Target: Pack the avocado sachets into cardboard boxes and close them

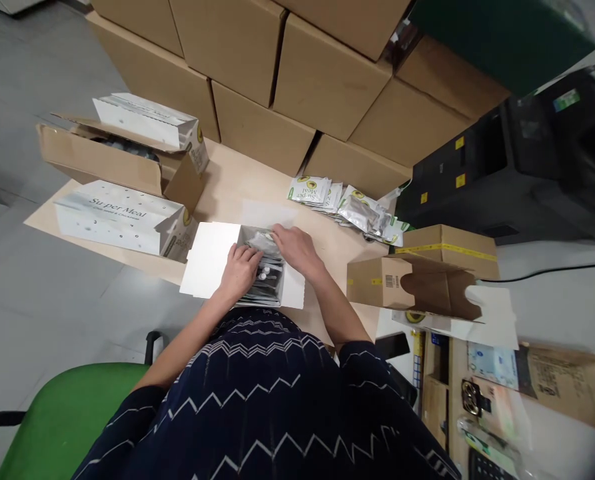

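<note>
An open white box lies on the wooden table in front of me, filled with several silver and dark sachets. My left hand rests palm down on the sachets at the box's left side. My right hand reaches into the far end of the box, its fingers pressing on a silver sachet. Whether either hand grips a sachet is hard to tell.
A loose pile of sachets lies at the back right. White "Super Meal" boxes and an open brown carton stand left. A small open carton sits right. Stacked cartons wall the back. A green chair is at lower left.
</note>
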`<state>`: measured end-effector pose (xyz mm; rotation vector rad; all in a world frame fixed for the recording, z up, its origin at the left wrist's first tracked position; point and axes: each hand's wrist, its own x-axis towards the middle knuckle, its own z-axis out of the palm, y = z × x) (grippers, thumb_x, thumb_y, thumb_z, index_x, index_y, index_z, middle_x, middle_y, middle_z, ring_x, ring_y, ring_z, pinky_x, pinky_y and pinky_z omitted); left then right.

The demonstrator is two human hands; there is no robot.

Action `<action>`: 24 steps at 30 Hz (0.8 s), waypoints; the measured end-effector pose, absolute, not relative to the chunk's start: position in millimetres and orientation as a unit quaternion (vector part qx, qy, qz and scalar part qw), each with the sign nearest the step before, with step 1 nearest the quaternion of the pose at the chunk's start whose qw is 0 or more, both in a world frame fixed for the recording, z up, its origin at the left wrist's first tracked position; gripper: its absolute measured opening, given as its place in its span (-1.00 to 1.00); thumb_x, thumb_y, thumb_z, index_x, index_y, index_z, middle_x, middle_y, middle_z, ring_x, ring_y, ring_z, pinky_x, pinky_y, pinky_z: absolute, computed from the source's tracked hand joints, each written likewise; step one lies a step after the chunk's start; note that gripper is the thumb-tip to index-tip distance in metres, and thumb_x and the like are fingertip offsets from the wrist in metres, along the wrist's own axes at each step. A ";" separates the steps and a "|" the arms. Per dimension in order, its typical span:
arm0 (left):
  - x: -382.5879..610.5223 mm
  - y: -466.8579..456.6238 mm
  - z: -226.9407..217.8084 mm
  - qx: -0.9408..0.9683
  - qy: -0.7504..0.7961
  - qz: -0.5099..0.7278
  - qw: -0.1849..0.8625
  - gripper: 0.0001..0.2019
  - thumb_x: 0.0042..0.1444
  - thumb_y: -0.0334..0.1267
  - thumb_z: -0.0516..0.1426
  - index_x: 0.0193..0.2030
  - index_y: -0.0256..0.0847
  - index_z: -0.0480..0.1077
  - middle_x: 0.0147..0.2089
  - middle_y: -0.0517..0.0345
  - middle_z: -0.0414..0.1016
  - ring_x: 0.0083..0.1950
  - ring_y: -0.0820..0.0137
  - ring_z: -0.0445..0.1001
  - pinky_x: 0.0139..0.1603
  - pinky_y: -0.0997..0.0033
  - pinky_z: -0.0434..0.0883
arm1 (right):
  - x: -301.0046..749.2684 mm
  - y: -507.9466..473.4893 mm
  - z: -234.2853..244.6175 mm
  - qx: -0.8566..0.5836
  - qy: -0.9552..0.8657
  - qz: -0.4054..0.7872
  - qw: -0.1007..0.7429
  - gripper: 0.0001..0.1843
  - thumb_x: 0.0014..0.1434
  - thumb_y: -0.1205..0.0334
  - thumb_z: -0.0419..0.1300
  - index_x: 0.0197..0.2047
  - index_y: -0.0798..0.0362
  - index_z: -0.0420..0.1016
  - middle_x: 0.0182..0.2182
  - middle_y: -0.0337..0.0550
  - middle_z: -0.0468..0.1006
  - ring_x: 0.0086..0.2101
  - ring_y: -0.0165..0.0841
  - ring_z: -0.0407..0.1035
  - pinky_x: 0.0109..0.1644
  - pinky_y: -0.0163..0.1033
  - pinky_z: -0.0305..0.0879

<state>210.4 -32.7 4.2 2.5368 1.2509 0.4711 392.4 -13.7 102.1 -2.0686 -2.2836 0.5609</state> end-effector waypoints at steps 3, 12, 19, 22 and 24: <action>210.7 -32.9 4.3 0.875 0.435 0.164 0.136 -0.61 0.29 -0.37 -0.03 0.17 -0.16 0.47 0.09 -0.10 0.56 0.19 0.08 0.37 0.37 -0.19 0.13 | 386.0 3.6 76.3 -0.620 -0.758 0.196 -0.038 -0.68 0.44 0.08 -0.06 0.01 0.00 0.46 -0.20 -0.02 0.60 -0.14 -0.18 0.41 -0.20 -0.24 0.16; 214.9 -33.6 -0.2 0.862 0.468 0.158 0.110 -0.55 0.31 -0.33 -0.08 0.28 -0.35 0.33 0.24 -0.26 0.42 0.23 0.06 0.38 0.37 -0.10 0.14 | 381.8 22.3 36.2 -0.546 -0.778 0.301 -0.084 -0.72 0.40 0.19 -0.04 -0.09 0.00 0.49 -0.16 -0.10 0.62 -0.21 -0.30 0.44 -0.31 -0.29 0.09; 224.3 -34.4 5.2 0.869 0.465 0.116 0.121 -0.36 0.22 -0.37 -0.08 0.45 -0.51 0.02 0.38 -0.33 0.26 0.40 -0.06 0.21 0.41 -0.22 -0.02 | 381.9 25.0 28.1 -0.533 -0.769 0.352 -0.036 -0.66 0.42 0.17 -0.06 0.00 0.09 0.49 -0.05 -0.01 0.62 -0.13 -0.27 0.48 -0.22 -0.31 0.22; 225.1 -32.5 6.2 0.870 0.467 0.103 0.121 -0.35 0.22 -0.35 -0.09 0.45 -0.52 0.00 0.30 -0.36 0.36 0.37 -0.06 0.25 0.40 -0.27 -0.06 | 386.5 24.1 38.7 -0.527 -0.764 0.371 -0.025 -0.73 0.35 0.27 0.04 0.00 0.16 0.49 -0.04 0.06 0.62 -0.12 -0.26 0.49 -0.15 -0.30 0.28; 224.5 -31.9 6.8 0.873 0.464 0.094 0.115 -0.37 0.24 -0.35 -0.09 0.45 -0.52 0.02 0.22 -0.36 0.44 0.33 -0.05 0.30 0.39 -0.28 -0.05 | 401.4 21.9 53.7 -0.507 -0.755 0.416 0.004 -0.75 0.31 0.25 0.11 -0.03 0.16 0.51 -0.09 0.01 0.64 -0.15 -0.29 0.49 -0.13 -0.30 0.32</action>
